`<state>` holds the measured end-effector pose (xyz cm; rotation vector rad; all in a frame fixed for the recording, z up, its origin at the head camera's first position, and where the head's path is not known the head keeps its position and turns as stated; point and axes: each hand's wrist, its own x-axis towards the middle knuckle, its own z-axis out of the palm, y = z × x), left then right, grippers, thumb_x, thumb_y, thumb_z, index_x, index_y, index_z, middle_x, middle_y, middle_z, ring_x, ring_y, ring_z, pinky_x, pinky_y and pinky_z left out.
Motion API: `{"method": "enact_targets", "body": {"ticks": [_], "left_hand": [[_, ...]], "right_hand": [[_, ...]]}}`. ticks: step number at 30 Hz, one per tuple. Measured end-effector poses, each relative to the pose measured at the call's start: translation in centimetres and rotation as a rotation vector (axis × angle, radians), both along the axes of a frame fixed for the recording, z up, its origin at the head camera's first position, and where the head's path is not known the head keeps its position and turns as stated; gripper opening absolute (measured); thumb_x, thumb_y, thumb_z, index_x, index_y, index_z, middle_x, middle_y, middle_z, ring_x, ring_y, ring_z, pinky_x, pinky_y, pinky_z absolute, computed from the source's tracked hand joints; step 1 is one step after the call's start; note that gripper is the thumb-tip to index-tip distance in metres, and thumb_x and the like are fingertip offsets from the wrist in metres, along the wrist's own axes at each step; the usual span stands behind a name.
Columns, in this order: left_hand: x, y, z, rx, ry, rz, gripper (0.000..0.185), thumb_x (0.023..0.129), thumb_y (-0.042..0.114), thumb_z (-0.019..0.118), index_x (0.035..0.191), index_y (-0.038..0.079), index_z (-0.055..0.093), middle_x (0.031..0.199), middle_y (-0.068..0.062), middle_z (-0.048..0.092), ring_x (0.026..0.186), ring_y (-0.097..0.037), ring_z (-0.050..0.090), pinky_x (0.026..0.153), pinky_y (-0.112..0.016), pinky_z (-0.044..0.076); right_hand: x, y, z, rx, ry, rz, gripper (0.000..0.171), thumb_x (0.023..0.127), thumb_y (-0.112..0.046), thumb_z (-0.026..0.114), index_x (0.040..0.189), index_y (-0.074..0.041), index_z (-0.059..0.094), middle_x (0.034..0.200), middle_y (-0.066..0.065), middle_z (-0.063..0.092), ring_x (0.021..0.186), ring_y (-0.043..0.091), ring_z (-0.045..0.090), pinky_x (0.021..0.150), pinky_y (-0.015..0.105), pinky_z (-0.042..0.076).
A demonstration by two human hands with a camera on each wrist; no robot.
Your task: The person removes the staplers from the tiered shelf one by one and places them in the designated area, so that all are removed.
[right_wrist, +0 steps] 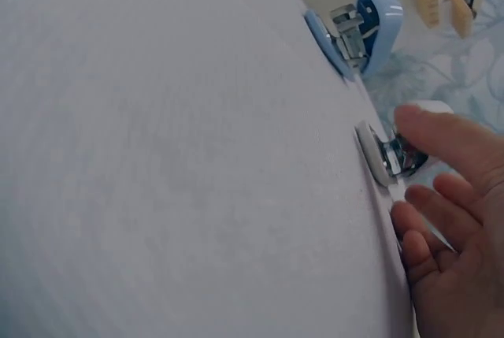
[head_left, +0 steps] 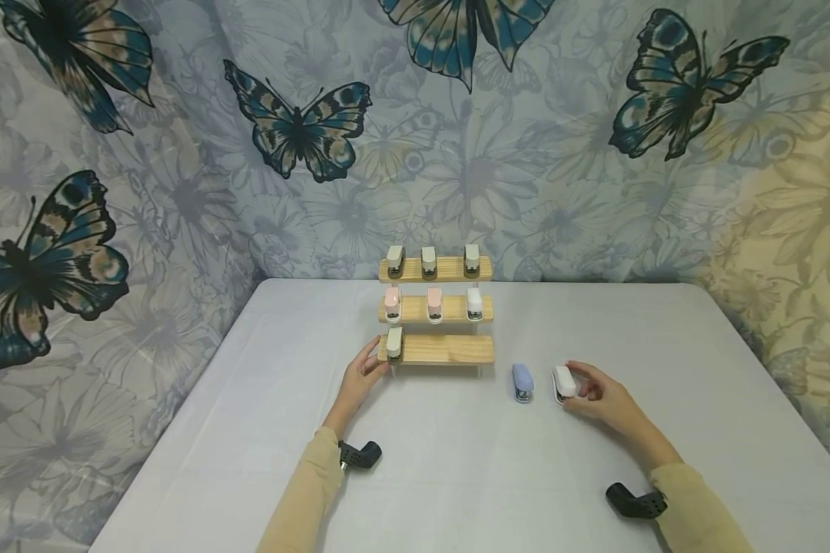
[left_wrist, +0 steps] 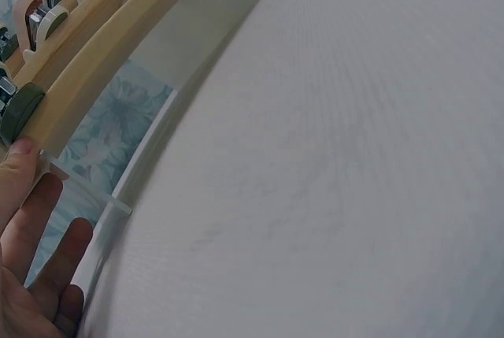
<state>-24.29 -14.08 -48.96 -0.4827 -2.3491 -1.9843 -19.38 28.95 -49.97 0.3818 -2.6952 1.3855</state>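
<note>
A three-tier wooden shelf (head_left: pixel 449 350) stands mid-table with small staplers on it. Three pale ones sit on top, two pink and one white in the middle, and one grey stapler (head_left: pixel 394 342) at the bottom tier's left end. My left hand (head_left: pixel 363 375) has straight fingers, its thumb touching that left end; in the left wrist view the left hand (left_wrist: pixel 35 259) lies beside the plank (left_wrist: pixel 87 78). My right hand (head_left: pixel 595 393) pinches a white stapler (head_left: pixel 564 382) lying on the table, thumb on top of the white stapler (right_wrist: pixel 386 157). A blue stapler (head_left: pixel 522 382) lies just left of it.
The table (head_left: pixel 456 476) is covered with a white cloth and backs onto a butterfly-print curtain (head_left: pixel 304 130) on the rear and left sides. The bottom tier is bare to the right of its one stapler. Black camera mounts (head_left: pixel 360 455) sit on both wrists.
</note>
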Motion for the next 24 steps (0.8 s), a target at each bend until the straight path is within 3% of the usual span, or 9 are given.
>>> {"method": "enact_targets", "body": {"ticks": [5, 11, 16, 19, 21, 24], "left_hand": [[0.0, 0.0, 0.0, 0.004, 0.009, 0.002, 0.059, 0.087, 0.003, 0.057, 0.136, -0.006, 0.027, 0.114, -0.025, 0.053, 0.107, -0.034, 0.051, 0.093, -0.044, 0.035], [-0.4, -0.1, -0.5, 0.007, 0.013, -0.018, 0.06, 0.088, 0.008, 0.058, 0.138, -0.004, 0.026, 0.116, -0.025, 0.053, 0.108, -0.034, 0.05, 0.094, -0.046, 0.034], [-1.4, -0.4, -2.1, 0.001, 0.017, 0.011, 0.061, 0.087, 0.015, 0.06, 0.138, 0.002, 0.029, 0.115, -0.02, 0.055, 0.107, -0.028, 0.052, 0.094, -0.045, 0.034], [-1.7, -0.5, -2.8, -0.003, 0.015, 0.022, 0.062, 0.087, 0.018, 0.061, 0.139, 0.005, 0.03, 0.115, -0.018, 0.056, 0.107, -0.026, 0.053, 0.093, -0.043, 0.035], [-1.6, -0.6, -2.9, 0.004, 0.024, 0.012, 0.062, 0.087, 0.017, 0.061, 0.139, 0.004, 0.029, 0.115, -0.019, 0.056, 0.107, -0.027, 0.052, 0.093, -0.043, 0.035], [-1.0, -0.4, -1.9, 0.013, 0.013, -0.005, 0.061, 0.088, 0.012, 0.059, 0.139, 0.001, 0.028, 0.115, -0.022, 0.054, 0.108, -0.031, 0.051, 0.094, -0.045, 0.034]], "right_hand": [[0.0, 0.2, 0.9, -0.02, -0.035, 0.042, 0.067, 0.075, -0.013, 0.074, 0.129, 0.004, 0.04, 0.079, 0.007, 0.056, 0.066, 0.011, 0.05, 0.056, 0.023, 0.042], [0.1, -0.5, 2.7, 0.132, 0.013, 0.021, 0.065, 0.079, -0.019, 0.07, 0.132, 0.001, 0.038, 0.079, 0.005, 0.057, 0.072, 0.018, 0.053, 0.054, 0.026, 0.044], [-0.5, -1.1, 4.4, 0.19, 0.101, 0.008, 0.065, 0.079, -0.022, 0.07, 0.131, 0.001, 0.039, 0.093, 0.013, 0.058, 0.076, 0.022, 0.053, 0.058, 0.03, 0.044], [-0.8, -1.2, 5.3, 0.197, 0.109, -0.011, 0.067, 0.078, -0.022, 0.071, 0.132, 0.001, 0.039, 0.097, 0.016, 0.057, 0.07, 0.022, 0.052, 0.056, 0.03, 0.042], [-1.0, -1.2, 5.7, 0.203, 0.108, -0.021, 0.067, 0.078, -0.023, 0.071, 0.132, 0.0, 0.039, 0.1, 0.017, 0.057, 0.069, 0.021, 0.05, 0.054, 0.029, 0.04], [-1.3, -1.4, 6.1, 0.212, 0.114, -0.022, 0.067, 0.078, -0.026, 0.071, 0.131, -0.001, 0.04, 0.104, 0.017, 0.056, 0.071, 0.021, 0.05, 0.055, 0.03, 0.04]]}}
